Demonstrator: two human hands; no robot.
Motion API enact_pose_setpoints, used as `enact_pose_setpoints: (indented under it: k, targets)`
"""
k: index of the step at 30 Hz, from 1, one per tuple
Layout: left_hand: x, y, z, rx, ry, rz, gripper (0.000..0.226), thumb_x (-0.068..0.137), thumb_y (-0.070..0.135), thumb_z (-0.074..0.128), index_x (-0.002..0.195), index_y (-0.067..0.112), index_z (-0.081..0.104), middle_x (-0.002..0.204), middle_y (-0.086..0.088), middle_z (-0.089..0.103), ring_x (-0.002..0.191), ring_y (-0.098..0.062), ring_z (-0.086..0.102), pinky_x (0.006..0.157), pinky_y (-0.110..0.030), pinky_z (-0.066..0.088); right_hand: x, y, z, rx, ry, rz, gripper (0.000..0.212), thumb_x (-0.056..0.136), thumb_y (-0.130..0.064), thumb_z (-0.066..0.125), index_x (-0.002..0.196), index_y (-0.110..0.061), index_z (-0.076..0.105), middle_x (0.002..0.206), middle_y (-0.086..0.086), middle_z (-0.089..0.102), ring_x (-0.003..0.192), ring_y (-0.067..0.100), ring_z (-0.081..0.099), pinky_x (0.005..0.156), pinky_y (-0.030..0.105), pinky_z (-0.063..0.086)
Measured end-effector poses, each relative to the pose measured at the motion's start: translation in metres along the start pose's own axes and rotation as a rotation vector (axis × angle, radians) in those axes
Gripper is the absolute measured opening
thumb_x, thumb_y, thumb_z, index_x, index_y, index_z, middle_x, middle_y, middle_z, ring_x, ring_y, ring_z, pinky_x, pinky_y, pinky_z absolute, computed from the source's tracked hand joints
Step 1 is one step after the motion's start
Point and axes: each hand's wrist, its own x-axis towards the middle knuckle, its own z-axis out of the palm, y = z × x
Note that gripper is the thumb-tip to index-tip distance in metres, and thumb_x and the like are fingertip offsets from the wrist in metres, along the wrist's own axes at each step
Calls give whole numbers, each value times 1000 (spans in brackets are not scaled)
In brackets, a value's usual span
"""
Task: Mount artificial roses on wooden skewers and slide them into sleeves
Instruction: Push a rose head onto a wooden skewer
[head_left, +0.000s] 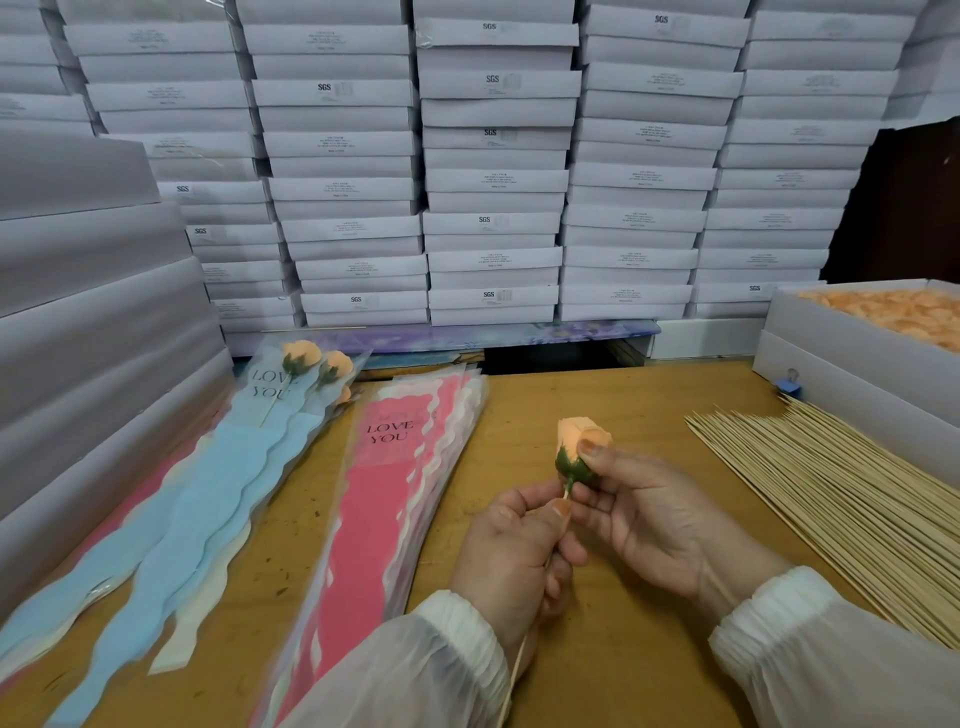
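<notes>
Head view: seating a peach rose on its skewer

Head view, from my left across: finished roses in sleeves (291, 410) lie far left on the table (613, 415), blue ones uppermost, flower heads pointing away from me. Just beside them is the stack of empty pink sleeves (387, 493), printed LOVE YOU, mouths also facing away.

Next comes my left hand (511, 545). Its grip is closed around the wooden skewer (519, 660), thumb and forefinger pinching right under the flower while the shaft runs down past my wrist toward my sleeve. Above it, my right hand (654, 509) pinches the peach rose (576, 447), thumb on the petals, other fingers behind the green base, so the bloom stands upright between both hands, over the table.

Whether the tip is fully seated I cannot tell; the joint hides behind my fingertips. To do this well, I judge I should keep the skewer in line with the stub under the base, push gently with a slight twist, and squeeze the green part, not the petals, so they don't crush.

To the right lie the spare skewers (831, 499), fanned out, and beyond them an open white box of peach roses (893, 312)
</notes>
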Motion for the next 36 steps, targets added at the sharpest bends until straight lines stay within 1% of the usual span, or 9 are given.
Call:
enact_pose_setpoints:
  k: [4, 9, 13, 18, 21, 24, 26, 31, 36]
  targets:
    - [-2, -1, 1, 47, 24, -141, 17, 96, 15, 44, 100, 6, 59, 52, -6, 60, 32, -9, 39, 33, -13, 27, 1, -3, -7, 8, 76, -30, 37, 69, -17, 73, 100, 0, 64, 76, 12, 68, 57, 12, 63, 51, 25, 56]
    - [-4, 7, -3, -53, -21, -279, 18, 93, 11, 48, 82, 5, 61, 48, -2, 54, 32, -8, 40, 34, -11, 27, 1, -2, -4, 4, 110, -58, 44, 70, -22, 72, 107, 0, 63, 80, 13, 70, 63, 15, 64, 54, 26, 58]
    - [-1, 15, -7, -139, 11, -288, 19, 93, 11, 49, 78, 7, 60, 48, -1, 54, 31, -6, 43, 31, -11, 30, -10, -2, 1, -181, -13, 69, 50, 77, -35, 67, 112, -1, 60, 94, 22, 69, 75, 26, 67, 66, 34, 57]
    - [1, 20, -14, -229, 54, -297, 17, 93, 11, 51, 82, 4, 61, 47, -4, 59, 29, -7, 50, 28, -12, 37, -28, 1, 12, -566, -318, 306, 28, 75, -37, 71, 85, -11, 72, 80, 17, 67, 60, 20, 65, 51, 26, 55]
    - [0, 20, -15, -218, 114, -265, 11, 92, 11, 54, 87, 4, 61, 53, -5, 67, 33, -9, 55, 31, -14, 42, -33, -1, 13, -653, -394, 386, 26, 75, -35, 75, 87, -11, 71, 77, 16, 69, 55, 16, 66, 46, 23, 54]
    - [2, 19, -14, -199, 157, -218, 10, 92, 12, 56, 86, 7, 61, 59, -6, 71, 42, -11, 63, 34, -17, 46, -39, 1, 14, -719, -443, 399, 13, 78, -29, 74, 75, -16, 70, 74, 13, 70, 52, 14, 66, 40, 20, 50]
    - [4, 18, -13, -184, 173, -187, 9, 91, 13, 57, 85, 8, 61, 63, -7, 72, 45, -11, 64, 38, -19, 48, -41, 7, 18, -759, -458, 374, 14, 76, -28, 72, 70, -16, 67, 71, 11, 70, 49, 12, 64, 37, 19, 47]
    - [5, 16, -12, -218, 192, -125, 9, 91, 14, 59, 92, 6, 64, 65, -9, 73, 49, -14, 67, 50, -26, 56, -43, 20, 26, -767, -413, 276, 11, 90, -18, 61, 84, -8, 61, 63, 5, 67, 43, 9, 60, 34, 18, 45]
    - [1, 11, -10, -133, 126, -94, 22, 97, 16, 47, 108, 1, 59, 69, -12, 70, 52, -22, 62, 48, -30, 55, -30, 19, 19, -676, -169, 60, 18, 95, -17, 55, 93, -2, 64, 57, 5, 60, 39, 12, 50, 32, 20, 40]
